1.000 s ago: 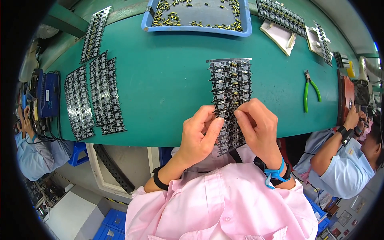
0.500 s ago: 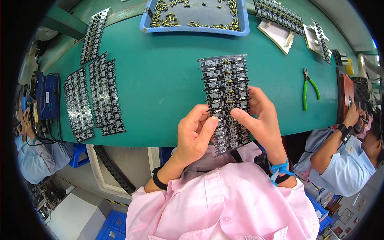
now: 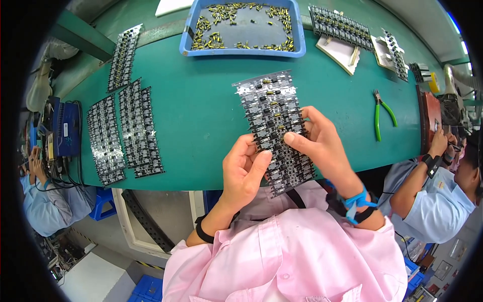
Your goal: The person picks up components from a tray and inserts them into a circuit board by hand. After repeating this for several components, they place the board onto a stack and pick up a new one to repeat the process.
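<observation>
A dark circuit board panel [image 3: 274,118], crowded with rows of small parts, is held up between my two hands over the near edge of the green table. My left hand [image 3: 246,171] grips its left edge, thumb on the face and the other fingers behind. On the right edge, my right hand [image 3: 319,143] pinches it the same way, the thumb lying on the middle column. Several yellow-and-black cylindrical components stand along that column in the upper half. The panel leans, its top end farther left than its bottom. Fingertips behind it are hidden.
A blue tray [image 3: 241,52] of loose yellow-and-black components stands at the back. More board panels [image 3: 105,136] lie at the left, another panel [image 3: 342,27] at the back right. Green-handled cutters [image 3: 378,118] rest on the green table [image 3: 201,110]. Co-workers sit at both sides.
The panel's top end has swung to the left, so it now tilts. Both hands keep their grip. The whole view has shifted slightly, with the tray appearing lower.
</observation>
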Tool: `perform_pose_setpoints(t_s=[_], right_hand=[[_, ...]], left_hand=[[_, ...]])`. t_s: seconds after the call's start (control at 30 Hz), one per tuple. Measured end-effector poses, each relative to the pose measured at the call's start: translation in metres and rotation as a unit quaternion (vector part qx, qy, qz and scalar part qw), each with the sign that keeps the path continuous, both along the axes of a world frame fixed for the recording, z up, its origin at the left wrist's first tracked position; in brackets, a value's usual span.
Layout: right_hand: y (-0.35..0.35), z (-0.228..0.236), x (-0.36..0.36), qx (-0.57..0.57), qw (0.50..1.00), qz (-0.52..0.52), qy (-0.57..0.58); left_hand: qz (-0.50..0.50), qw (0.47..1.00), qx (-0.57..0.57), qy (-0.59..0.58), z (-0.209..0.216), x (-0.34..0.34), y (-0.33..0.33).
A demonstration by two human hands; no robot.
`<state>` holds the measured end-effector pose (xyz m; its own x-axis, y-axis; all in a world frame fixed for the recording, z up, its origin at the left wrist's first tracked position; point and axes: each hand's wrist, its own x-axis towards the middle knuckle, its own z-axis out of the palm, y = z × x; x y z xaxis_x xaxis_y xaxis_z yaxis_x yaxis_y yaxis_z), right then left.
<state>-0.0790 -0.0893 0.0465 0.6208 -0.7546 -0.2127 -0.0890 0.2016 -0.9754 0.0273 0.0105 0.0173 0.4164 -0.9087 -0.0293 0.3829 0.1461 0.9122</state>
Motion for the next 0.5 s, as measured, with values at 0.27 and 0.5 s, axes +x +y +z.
perform_pose_setpoints(t_s=[0.27,0.5], right_hand=[[-0.102,0.030,0.053,-0.462,0.842,0.161,0.226],[-0.175,-0.011,0.126,-0.612,0.719,0.024,0.330]], left_hand=[[0.091,0.996,0.008,0.002,-0.003,0.023,0.013],[0.081,0.996,0.026,-0.019,0.006,0.017,0.023]])
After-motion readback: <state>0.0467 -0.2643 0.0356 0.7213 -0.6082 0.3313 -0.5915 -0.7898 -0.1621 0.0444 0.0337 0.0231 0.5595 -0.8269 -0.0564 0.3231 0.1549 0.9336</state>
